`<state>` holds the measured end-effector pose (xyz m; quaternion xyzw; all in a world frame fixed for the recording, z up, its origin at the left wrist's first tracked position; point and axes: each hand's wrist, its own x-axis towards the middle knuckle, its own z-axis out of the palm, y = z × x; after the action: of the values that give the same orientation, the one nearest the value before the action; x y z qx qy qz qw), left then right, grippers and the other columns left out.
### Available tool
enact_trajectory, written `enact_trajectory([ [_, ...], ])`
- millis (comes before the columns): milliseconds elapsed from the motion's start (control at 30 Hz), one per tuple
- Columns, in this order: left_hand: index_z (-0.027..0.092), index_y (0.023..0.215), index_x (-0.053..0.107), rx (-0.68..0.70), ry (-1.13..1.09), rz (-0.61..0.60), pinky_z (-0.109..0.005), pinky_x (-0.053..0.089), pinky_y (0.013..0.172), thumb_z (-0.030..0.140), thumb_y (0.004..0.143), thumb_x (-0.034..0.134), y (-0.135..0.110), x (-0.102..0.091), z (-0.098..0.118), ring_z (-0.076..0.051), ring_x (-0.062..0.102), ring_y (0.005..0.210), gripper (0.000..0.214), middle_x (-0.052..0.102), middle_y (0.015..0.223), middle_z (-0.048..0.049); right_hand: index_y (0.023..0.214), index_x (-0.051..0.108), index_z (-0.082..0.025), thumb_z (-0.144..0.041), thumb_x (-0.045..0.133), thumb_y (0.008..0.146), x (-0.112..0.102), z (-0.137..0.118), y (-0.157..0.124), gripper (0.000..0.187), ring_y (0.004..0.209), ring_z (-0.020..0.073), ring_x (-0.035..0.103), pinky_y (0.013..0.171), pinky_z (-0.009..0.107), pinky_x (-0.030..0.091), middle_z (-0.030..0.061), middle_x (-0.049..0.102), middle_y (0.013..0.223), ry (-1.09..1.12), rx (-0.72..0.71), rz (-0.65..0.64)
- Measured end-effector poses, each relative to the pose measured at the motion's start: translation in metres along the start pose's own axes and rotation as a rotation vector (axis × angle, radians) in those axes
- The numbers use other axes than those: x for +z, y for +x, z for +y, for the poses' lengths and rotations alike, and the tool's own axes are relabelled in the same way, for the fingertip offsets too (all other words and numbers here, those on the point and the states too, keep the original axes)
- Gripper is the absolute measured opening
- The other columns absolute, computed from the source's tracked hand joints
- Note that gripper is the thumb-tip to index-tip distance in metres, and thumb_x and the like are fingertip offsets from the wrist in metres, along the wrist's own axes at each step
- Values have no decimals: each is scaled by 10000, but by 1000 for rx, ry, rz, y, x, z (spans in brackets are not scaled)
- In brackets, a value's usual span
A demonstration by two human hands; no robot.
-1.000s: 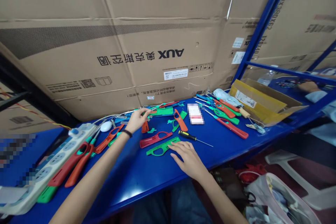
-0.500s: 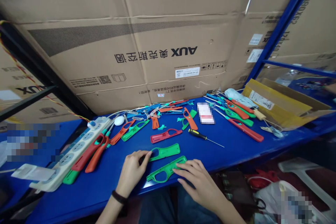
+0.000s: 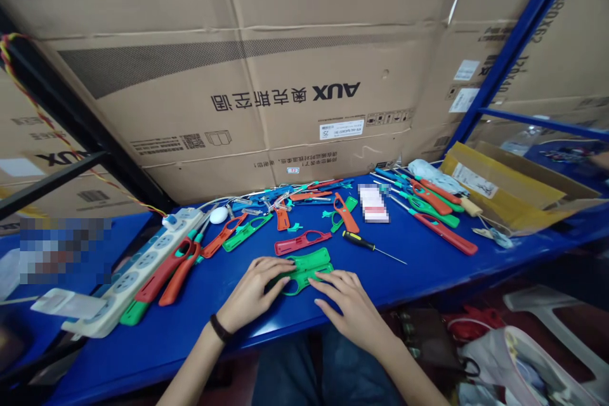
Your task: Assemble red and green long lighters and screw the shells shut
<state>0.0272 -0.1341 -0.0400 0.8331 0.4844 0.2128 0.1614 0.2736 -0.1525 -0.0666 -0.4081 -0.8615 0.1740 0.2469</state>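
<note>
The left hand (image 3: 250,288) and right hand (image 3: 347,307) close on the stacked green shells (image 3: 311,260) at lower center of the frame, and uneven pressure could let them slip apart and skid into the red shell (image 3: 295,243) just above.

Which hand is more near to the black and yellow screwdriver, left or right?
The right hand is nearer: it rests on the green plastic casing, below the screwdriver, without touching it. The left hand is farther, at the casing's other side.

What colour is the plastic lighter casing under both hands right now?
The plastic lighter casing is bright green, shown clearly in the head view.
</note>
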Motion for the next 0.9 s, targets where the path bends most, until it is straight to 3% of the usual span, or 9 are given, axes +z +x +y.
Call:
enact_trajectory([
  [200, 289, 1216, 572, -8, 63, -20, -448, 324, 1053, 315, 931, 478, -10, 6, -13, -206, 533, 1194, 302, 614, 1262, -46, 1262, 555, -307, -302, 520, 925, 1, -2, 5, 339, 1150, 229, 512, 983, 440, 410, 23, 594, 1275, -24, -8, 6],
  [433, 278, 1077, 652, -3, -16, 91, -394, 420, 969, 322, 917, 496, 4, 3, -18, -206, 574, 1105, 228, 656, 1165, -39, 1311, 492, -305, -325, 465, 948, 3, 9, 1, 365, 1206, 244, 481, 1013, 486, 377, 38, 498, 1382, -73, -41, 102],
  [567, 250, 998, 674, -75, 76, 176, -368, 448, 912, 309, 918, 468, 33, 7, -26, -202, 604, 999, 228, 689, 1044, -44, 1342, 441, -276, -330, 439, 958, 7, 18, 12, 389, 1229, 234, 465, 1041, 484, 352, 53, 519, 1358, -3, -21, 190],
  [700, 230, 1014, 659, -225, 193, 244, -380, 434, 902, 231, 898, 450, 75, 4, -46, -221, 574, 1011, 239, 658, 1054, -59, 1338, 437, -251, -342, 435, 955, 12, 23, 19, 393, 1215, 229, 481, 1012, 446, 401, 71, 542, 1326, 64, 38, 249],
  [900, 156, 1005, 632, -492, 364, 344, -481, 396, 879, 267, 867, 484, 133, -8, -71, -348, 476, 1110, 230, 568, 1099, -175, 1300, 483, -259, -354, 450, 944, 10, 22, 19, 370, 1201, 220, 500, 983, 408, 447, 63, 575, 1283, 89, 83, 264],
])
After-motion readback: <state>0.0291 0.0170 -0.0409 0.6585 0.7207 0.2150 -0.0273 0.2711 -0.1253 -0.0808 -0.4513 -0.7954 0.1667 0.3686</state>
